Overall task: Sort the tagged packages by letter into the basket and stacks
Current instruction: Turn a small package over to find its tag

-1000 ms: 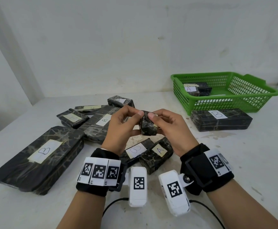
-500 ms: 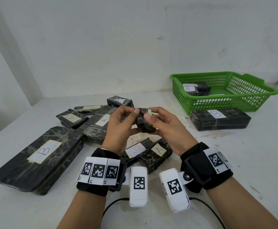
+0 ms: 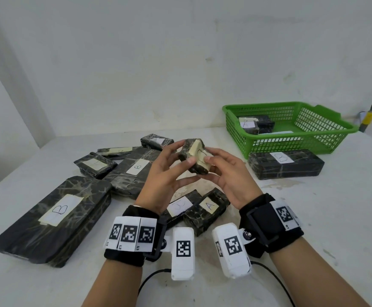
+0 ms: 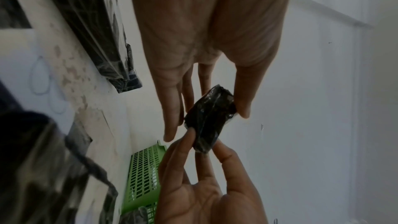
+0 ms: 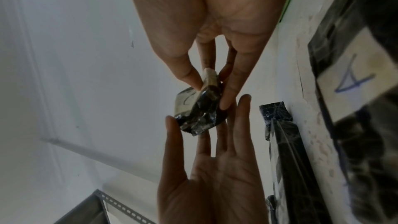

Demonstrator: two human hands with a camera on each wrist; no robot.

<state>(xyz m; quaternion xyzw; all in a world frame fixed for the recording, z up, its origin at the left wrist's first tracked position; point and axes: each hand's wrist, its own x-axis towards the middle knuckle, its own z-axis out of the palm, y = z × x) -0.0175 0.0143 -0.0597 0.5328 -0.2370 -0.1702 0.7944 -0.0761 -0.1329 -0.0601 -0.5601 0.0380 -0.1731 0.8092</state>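
Observation:
I hold a small black wrapped package (image 3: 197,151) above the table's middle, its cream tag turned toward me; the letter is hard to read. My left hand (image 3: 184,152) pinches it between thumb and fingers, and my right hand (image 3: 210,157) pinches its other side. The wrist views show the same package (image 4: 207,120) (image 5: 198,111) between both hands. The green basket (image 3: 291,144) at the back right holds an A package (image 3: 250,125). A long B package (image 3: 285,163) lies in front of it. Below my hands lie an A package (image 3: 207,207) and another tagged one (image 3: 180,206).
A large B package (image 3: 56,218) lies at the left, a second B package (image 3: 134,171) behind it, and three smaller tagged ones (image 3: 95,165) further back. A yellow-handled tool (image 3: 367,117) leans at the far right. The white wall runs close behind the table.
Both hands have lifted the small package a little and turned it over, so its cream tag now faces me instead of the black wrap.

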